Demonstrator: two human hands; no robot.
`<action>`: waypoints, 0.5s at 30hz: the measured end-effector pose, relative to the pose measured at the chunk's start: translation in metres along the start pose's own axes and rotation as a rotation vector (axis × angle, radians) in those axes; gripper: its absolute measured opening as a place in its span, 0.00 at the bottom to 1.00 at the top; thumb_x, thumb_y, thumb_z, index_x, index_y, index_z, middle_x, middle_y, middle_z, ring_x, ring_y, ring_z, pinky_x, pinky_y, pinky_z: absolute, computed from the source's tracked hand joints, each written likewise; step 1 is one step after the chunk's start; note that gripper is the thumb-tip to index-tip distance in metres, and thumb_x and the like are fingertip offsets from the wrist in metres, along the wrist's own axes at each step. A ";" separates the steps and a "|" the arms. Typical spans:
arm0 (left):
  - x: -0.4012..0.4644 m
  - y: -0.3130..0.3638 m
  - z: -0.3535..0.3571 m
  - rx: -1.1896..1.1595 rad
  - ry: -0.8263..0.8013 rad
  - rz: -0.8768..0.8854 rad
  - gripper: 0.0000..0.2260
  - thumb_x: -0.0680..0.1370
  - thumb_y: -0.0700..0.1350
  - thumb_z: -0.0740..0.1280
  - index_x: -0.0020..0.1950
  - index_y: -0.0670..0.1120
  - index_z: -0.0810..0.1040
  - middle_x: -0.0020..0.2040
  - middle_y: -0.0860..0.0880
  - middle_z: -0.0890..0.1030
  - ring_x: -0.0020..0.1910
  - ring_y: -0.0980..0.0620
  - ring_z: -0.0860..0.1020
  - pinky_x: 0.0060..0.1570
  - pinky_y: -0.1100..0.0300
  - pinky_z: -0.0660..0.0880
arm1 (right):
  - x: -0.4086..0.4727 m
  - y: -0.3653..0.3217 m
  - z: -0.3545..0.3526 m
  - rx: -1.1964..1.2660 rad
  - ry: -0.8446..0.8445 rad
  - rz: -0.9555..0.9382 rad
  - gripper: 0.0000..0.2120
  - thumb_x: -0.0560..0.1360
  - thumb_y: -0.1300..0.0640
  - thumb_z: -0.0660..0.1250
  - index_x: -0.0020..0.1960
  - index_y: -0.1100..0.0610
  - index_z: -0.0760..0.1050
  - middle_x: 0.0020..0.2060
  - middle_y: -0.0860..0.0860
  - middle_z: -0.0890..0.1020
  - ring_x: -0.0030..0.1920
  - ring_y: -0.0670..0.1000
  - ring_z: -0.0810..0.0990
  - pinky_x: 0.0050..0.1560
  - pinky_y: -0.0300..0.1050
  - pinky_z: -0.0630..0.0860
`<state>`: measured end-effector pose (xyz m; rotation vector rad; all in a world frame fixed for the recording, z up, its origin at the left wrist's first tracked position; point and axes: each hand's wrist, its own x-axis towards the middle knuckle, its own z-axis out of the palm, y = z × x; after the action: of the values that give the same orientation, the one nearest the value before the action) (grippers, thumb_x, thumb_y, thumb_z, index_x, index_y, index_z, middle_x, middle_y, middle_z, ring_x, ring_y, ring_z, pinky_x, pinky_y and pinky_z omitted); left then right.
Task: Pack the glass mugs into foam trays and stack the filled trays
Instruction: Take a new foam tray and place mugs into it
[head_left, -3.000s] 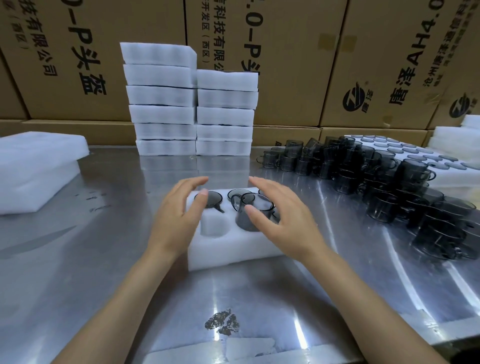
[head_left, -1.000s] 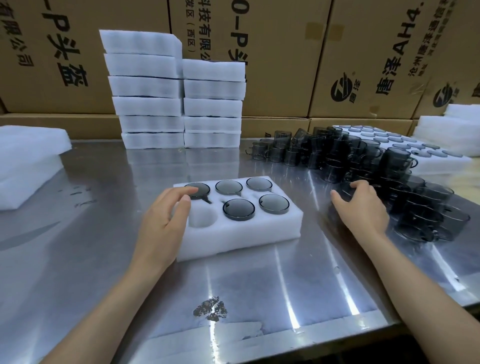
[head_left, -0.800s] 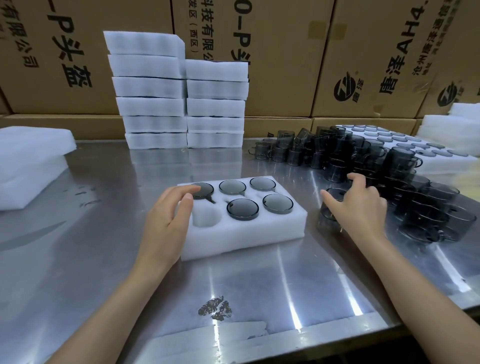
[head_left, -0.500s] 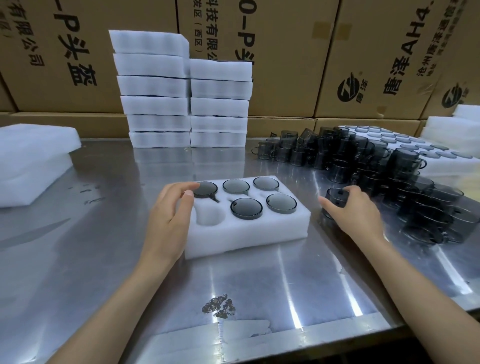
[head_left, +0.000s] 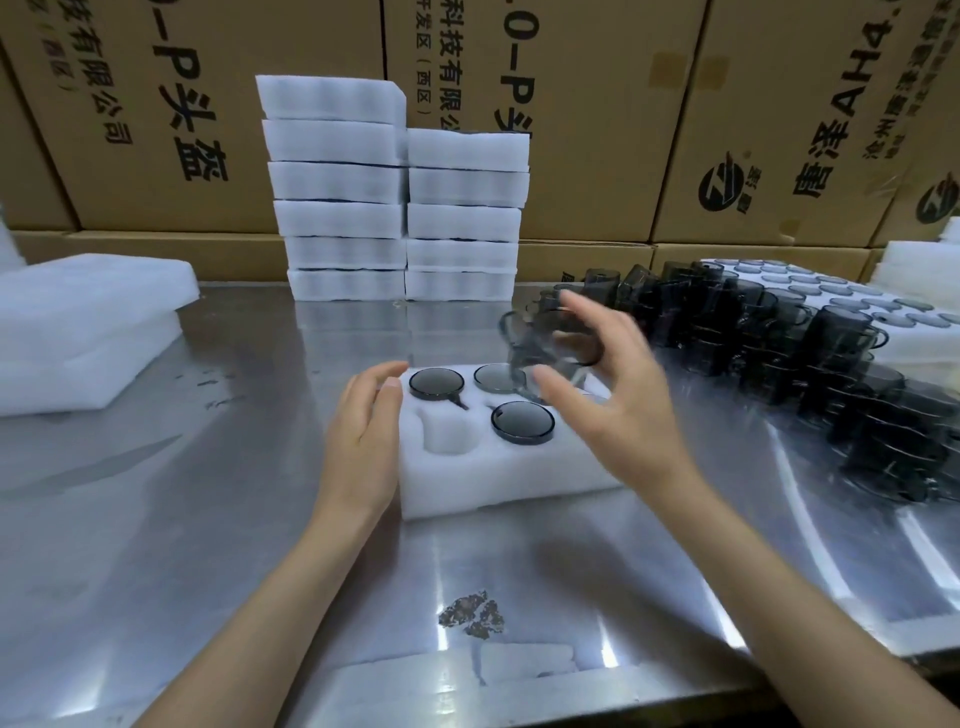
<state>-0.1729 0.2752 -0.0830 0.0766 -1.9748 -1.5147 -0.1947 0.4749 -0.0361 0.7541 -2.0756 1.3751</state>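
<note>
A white foam tray (head_left: 498, 478) lies on the steel table in front of me. Dark glass mugs sit upside down in its pockets, and the front left pocket (head_left: 445, 434) is empty. My left hand (head_left: 363, 441) rests against the tray's left edge, fingers on its top corner. My right hand (head_left: 608, 400) holds a smoky glass mug (head_left: 545, 348) in the air over the tray's right half, blurred by motion. It hides the tray's right pockets.
Two stacks of foam trays (head_left: 400, 208) stand at the back centre against cardboard boxes (head_left: 597, 104). Several loose dark mugs (head_left: 779, 353) crowd the right side. More foam (head_left: 83, 327) lies at the left, and a filled tray (head_left: 831, 291) sits at the back right.
My right hand has lifted a mug from the pile on the right and carried it left, above the tray. My left hand stays on the tray's left edge.
</note>
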 end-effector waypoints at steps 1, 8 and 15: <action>0.001 -0.001 0.000 0.000 0.003 -0.003 0.11 0.82 0.43 0.56 0.58 0.51 0.76 0.56 0.56 0.76 0.49 0.73 0.71 0.48 0.82 0.62 | 0.001 -0.006 0.010 -0.011 -0.068 -0.018 0.26 0.70 0.57 0.72 0.67 0.54 0.71 0.58 0.49 0.76 0.57 0.42 0.75 0.59 0.33 0.69; 0.000 0.000 0.000 0.004 -0.024 0.011 0.12 0.82 0.43 0.55 0.59 0.51 0.76 0.59 0.54 0.76 0.53 0.72 0.72 0.51 0.81 0.63 | -0.009 -0.015 0.058 -0.223 -0.302 0.016 0.30 0.70 0.52 0.73 0.70 0.51 0.69 0.58 0.45 0.76 0.60 0.46 0.73 0.63 0.46 0.68; -0.005 0.003 0.004 -0.008 -0.138 0.030 0.11 0.83 0.47 0.53 0.56 0.57 0.74 0.57 0.58 0.78 0.57 0.68 0.73 0.54 0.77 0.65 | -0.007 -0.015 0.063 -0.256 -0.321 0.110 0.23 0.68 0.47 0.72 0.62 0.43 0.74 0.49 0.43 0.72 0.52 0.44 0.75 0.60 0.47 0.71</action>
<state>-0.1701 0.2816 -0.0831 -0.0624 -2.0682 -1.5447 -0.1866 0.4127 -0.0526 0.8015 -2.5164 1.0663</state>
